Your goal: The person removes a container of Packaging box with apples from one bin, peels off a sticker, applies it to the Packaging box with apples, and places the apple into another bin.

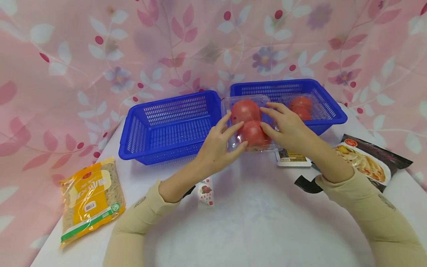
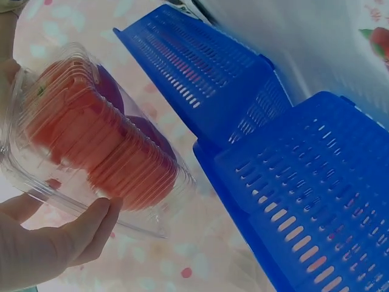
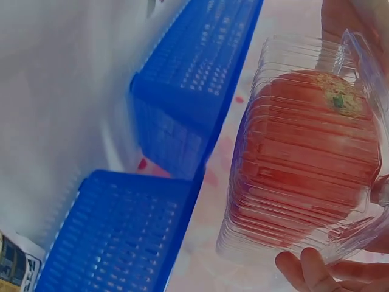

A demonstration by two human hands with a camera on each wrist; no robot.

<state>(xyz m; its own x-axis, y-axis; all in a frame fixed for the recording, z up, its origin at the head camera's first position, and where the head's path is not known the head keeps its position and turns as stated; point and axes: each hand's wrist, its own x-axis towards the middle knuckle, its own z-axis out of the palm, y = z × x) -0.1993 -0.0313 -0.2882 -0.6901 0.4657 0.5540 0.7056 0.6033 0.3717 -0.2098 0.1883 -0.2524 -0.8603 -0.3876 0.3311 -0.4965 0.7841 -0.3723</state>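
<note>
Both hands hold a clear plastic box of tomatoes [image 1: 249, 124] up in front of the two blue baskets. My left hand [image 1: 218, 148] grips its left side, and my right hand [image 1: 288, 128] grips the opposite side. Two red tomatoes show through the plastic. In the left wrist view, left fingers [image 2: 97, 228] press the rim of the ribbed box [image 2: 103, 134]. Right fingertips [image 3: 307, 267] curl at the box's edge in the right wrist view. A similar box of tomatoes [image 1: 301, 107] lies inside the right blue basket [image 1: 327, 111].
The left blue basket [image 1: 173, 135] has a bare slotted floor. A yellow bag [image 1: 91, 200] lies at the left, a small white packet [image 1: 205, 193] near the left forearm. At right are a black food packet [image 1: 367, 159] and a partly covered dark-and-gold packet [image 1: 293, 158].
</note>
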